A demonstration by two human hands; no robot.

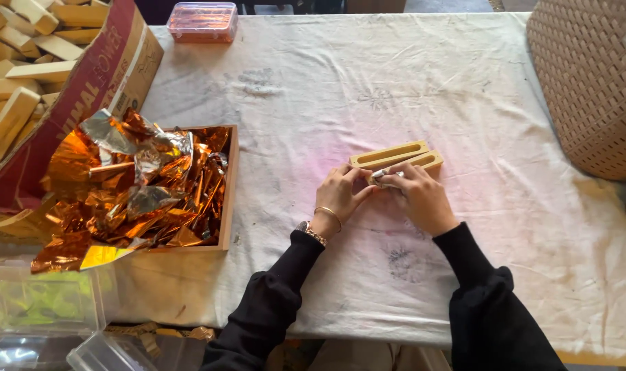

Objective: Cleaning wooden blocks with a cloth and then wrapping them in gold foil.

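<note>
My left hand (339,192) and right hand (416,196) together pinched a small silvery piece (385,175) against the slotted wooden blocks (395,156) on the white cloth (395,82); a tray of orange foil (148,185) lay well to the left.

2 slotted wood blocks (397,156) side by side, flat on cloth.
</note>
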